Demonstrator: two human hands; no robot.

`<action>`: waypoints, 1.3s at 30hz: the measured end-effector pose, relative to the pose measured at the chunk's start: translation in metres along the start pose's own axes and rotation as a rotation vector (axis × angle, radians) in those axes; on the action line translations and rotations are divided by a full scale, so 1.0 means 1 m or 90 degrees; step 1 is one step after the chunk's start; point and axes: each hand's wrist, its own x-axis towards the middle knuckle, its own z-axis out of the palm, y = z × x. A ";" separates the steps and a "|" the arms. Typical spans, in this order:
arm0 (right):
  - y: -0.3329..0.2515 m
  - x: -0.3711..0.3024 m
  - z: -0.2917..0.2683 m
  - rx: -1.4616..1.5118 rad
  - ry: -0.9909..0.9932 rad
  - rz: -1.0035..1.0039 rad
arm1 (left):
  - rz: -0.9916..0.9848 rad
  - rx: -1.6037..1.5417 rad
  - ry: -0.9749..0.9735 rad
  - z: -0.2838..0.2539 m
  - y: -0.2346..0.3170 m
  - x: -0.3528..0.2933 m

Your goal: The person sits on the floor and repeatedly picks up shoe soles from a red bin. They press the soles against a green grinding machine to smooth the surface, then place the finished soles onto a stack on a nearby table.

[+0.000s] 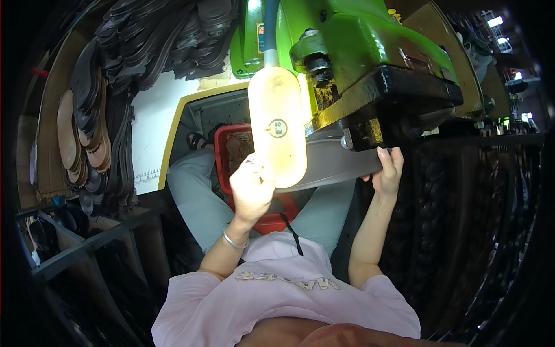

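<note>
A long grey shoe sole [335, 165] is held crosswise under the head of a green machine [370, 40]. My right hand [388, 168] grips its right end, thumb up near the machine's black lower block [399, 107]. My left hand [252, 194] is closed at the sole's left end, its fingertips partly hidden by a glowing oval lamp [277, 130]. That lamp hangs on a grey-blue neck between my view and the work, covering part of the sole. Glare washes out the left fingers.
Dark soles [133, 43] lie heaped at the far left, with tan soles [70, 136] beside them. Under the yellow-edged white tabletop [153, 121], a red basket [222, 156] stands between my legs. Dark racks [98, 243] flank me. A cardboard box [428, 29] stands behind the machine.
</note>
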 end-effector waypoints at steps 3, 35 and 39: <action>0.005 0.016 0.010 0.027 -0.054 0.002 | -0.035 0.003 0.022 -0.005 0.032 0.003; -0.065 0.003 -0.082 -0.022 0.443 -0.256 | 0.346 0.924 0.234 -0.169 0.071 0.041; -0.024 0.069 -0.129 0.055 0.526 -0.208 | 0.258 1.316 0.577 -0.300 0.123 0.089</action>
